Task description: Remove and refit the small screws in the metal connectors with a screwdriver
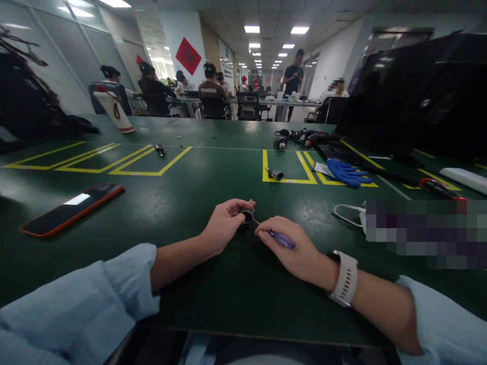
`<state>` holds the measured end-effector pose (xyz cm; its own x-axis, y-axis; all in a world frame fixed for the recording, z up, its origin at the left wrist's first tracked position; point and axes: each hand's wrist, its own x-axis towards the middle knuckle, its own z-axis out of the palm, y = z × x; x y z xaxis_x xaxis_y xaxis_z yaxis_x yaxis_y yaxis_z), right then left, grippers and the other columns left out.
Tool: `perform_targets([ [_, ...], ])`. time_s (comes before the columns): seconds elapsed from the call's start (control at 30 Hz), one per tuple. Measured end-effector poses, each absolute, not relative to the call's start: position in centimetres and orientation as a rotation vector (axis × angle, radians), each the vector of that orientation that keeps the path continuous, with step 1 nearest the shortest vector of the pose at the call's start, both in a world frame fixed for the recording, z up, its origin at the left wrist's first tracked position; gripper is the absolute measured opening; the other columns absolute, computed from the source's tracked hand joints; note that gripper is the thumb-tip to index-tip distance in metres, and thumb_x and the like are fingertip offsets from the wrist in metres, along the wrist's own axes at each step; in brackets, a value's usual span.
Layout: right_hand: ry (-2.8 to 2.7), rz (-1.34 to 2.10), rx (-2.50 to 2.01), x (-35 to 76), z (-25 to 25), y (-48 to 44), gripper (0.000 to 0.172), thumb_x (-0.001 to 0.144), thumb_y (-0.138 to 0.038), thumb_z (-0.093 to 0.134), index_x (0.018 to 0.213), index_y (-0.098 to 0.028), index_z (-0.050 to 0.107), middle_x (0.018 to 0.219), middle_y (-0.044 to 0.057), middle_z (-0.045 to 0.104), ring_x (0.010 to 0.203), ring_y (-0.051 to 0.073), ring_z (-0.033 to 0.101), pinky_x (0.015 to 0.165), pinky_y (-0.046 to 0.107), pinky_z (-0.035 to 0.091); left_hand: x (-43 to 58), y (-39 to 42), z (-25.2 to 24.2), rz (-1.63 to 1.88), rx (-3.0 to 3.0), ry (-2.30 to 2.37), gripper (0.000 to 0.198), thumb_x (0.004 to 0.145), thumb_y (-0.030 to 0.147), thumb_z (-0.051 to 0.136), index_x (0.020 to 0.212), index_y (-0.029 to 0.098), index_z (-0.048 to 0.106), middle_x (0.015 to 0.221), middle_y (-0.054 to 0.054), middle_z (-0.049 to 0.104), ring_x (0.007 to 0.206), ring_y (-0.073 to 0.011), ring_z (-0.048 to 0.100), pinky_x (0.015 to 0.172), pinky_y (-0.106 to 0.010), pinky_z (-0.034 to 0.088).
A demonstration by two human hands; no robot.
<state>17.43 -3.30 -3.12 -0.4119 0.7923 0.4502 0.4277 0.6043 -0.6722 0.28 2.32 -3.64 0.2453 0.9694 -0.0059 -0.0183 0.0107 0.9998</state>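
My left hand grips a small dark metal part with a round opening, its fingers over the top and thumb at the side. A screwdriver with a clear purple handle is in my right hand, closed around it. The thin shaft points left toward the metal part; whether the tip touches it I cannot tell. Tiny dark bits lie on the green table just below the part. A similar metal piece rests inside a yellow-taped box farther back.
An orange-edged phone lies at the left. Another small metal piece sits near yellow tape. Blue gloves, a cabled tool and a red-and-black tool handle are at the right. A white bag stands behind; people sit beyond.
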Motion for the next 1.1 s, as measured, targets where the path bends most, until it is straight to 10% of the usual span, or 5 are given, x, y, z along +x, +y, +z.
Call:
perform_targets([
  [1.1, -1.825, 0.978, -1.101, 17.8, -1.9, -3.2, 0.02, 0.086, -0.022, 0.05, 0.07, -0.017, 0.06, 0.062, -0.001, 0.058, 0.058, 0.012, 0.054, 0.056, 0.026, 0.042, 0.4, 2.2, -3.1, 1.067, 1.165, 1.021, 0.021, 0.064, 0.007, 0.063, 0.083, 0.014, 0.067, 0.113, -0.009, 0.065, 0.111, -0.0244, 0.056, 0.097, -0.044, 0.044],
])
